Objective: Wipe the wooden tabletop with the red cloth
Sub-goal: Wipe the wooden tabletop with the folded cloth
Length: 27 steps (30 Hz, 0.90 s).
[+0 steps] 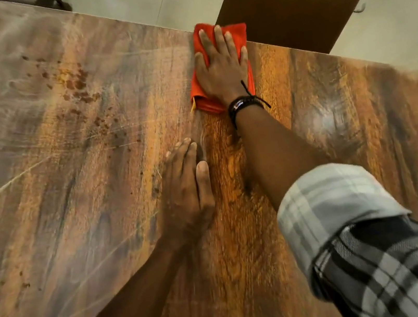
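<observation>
Red cloth (pixel 215 47) @ far table (pixel 330 100) edge | R hand (pixel 222 68) flat on it | L hand (pixel 188 189) flat, empty | stains (pixel 75 83) left

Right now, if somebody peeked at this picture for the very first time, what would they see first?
Probably the bright red cloth at the far edge of the wooden tabletop, with the right hand pressed flat on it. Next, the left hand resting flat on the wood nearer the person. Then the reddish-brown spots and pale smears on the left part of the table.
</observation>
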Available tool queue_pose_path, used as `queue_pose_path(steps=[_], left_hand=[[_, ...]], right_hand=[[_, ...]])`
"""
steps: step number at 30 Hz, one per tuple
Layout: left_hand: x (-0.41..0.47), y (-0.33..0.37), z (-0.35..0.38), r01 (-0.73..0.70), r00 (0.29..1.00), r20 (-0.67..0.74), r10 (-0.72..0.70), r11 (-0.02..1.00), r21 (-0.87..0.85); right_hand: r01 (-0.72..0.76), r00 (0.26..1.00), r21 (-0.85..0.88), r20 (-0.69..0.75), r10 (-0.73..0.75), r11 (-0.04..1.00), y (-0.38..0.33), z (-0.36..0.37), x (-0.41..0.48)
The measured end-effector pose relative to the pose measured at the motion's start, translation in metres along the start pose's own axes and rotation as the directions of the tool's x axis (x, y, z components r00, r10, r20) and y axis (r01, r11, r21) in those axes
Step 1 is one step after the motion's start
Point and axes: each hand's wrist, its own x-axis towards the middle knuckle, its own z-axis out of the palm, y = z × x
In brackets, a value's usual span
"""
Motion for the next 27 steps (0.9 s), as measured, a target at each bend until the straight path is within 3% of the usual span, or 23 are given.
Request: queue_pose_path(steps=[6,11,16,20,27], left_hand=[[0.0,0.005,-0.006,0.026,1.0,-0.005,-0.027,0.993,-0.119],[-0.001,0.001,-0.009,0.017,0.997,-0.075,-0.033,0.979,-0.202],[-0.001,-0.001,-0.008,-0.013,0.996,-0.094,-0.008,0.976,-0.217],[0.0,0.0,-0.008,-0.021,0.997,-0.081,0.006,0.983,-0.18],[0.002,-0.002,-0.005,-0.029,0.998,-0.056,0.021,0.99,-0.139]], right_hand=[[0.038,0.999,0.008,-0.004,-0.038,0.999,0.002,0.007,-0.059],[0.093,0.988,0.017,-0.129,-0.09,0.996,0.014,0.029,-0.208],[0.063,0.995,0.012,-0.075,-0.062,0.998,0.017,0.038,-0.335],[0.044,0.993,-0.014,-0.105,-0.045,0.999,0.018,0.04,-0.324],[-0.05,0.985,0.012,-0.164,0.051,0.999,0.009,0.031,-0.199]])
